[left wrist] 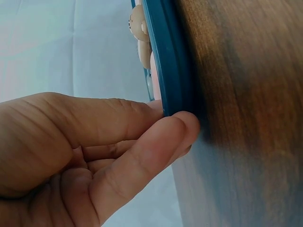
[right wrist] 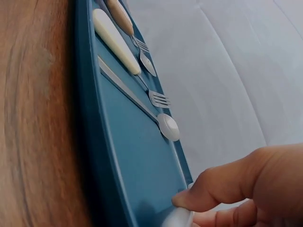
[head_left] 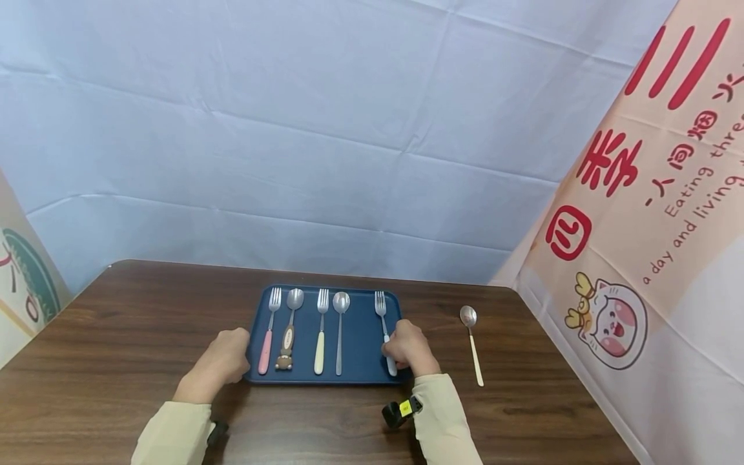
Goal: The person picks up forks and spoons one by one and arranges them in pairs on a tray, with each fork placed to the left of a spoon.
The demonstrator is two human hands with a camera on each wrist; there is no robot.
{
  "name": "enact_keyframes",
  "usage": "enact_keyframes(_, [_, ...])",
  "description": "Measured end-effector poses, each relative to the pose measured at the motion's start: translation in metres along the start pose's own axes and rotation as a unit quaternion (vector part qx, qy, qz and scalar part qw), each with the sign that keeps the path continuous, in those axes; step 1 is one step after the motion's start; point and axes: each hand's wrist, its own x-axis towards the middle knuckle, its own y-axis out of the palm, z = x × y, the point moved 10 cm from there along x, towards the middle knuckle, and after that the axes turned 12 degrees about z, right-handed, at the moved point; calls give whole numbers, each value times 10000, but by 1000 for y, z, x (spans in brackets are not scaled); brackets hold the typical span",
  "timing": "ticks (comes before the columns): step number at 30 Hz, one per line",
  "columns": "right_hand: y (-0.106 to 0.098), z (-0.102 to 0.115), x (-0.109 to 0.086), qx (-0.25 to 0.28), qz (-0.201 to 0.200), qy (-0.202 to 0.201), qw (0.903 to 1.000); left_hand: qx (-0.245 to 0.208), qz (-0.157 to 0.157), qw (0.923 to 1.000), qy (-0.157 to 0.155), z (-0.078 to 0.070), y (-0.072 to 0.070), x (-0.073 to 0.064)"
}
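A blue tray [head_left: 360,342] lies on the wooden table. My left hand [head_left: 227,358] pinches its left rim between thumb and fingers, clearly seen in the left wrist view. At the tray's right side, my right hand [head_left: 410,343] pinches the pale handle of a fork [head_left: 380,305], tines pointing away. Left of it on the tray are a pink-handled fork [head_left: 265,352], a spoon with a brown bear handle [head_left: 288,336], a cream-handled fork [head_left: 320,352] and an all-metal spoon [head_left: 340,336]. The right wrist view shows my thumb [right wrist: 191,198] against the pale handle.
A spoon with a cream handle [head_left: 475,361] lies on the table [head_left: 523,387] right of the tray. A pale cloth [head_left: 290,161] hangs behind the table, and a printed cloth [head_left: 657,226] hangs along its right side.
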Motion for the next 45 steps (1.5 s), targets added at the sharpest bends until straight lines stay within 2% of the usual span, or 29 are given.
enact_keyframes(29, [23, 17, 10, -55, 86, -76, 9999, 0, 67, 10000, -31, 0, 1, 1])
enact_keyframes(45, [25, 18, 11, 72, 98, 130, 9998, 23, -33, 9999, 107, -2, 0, 0])
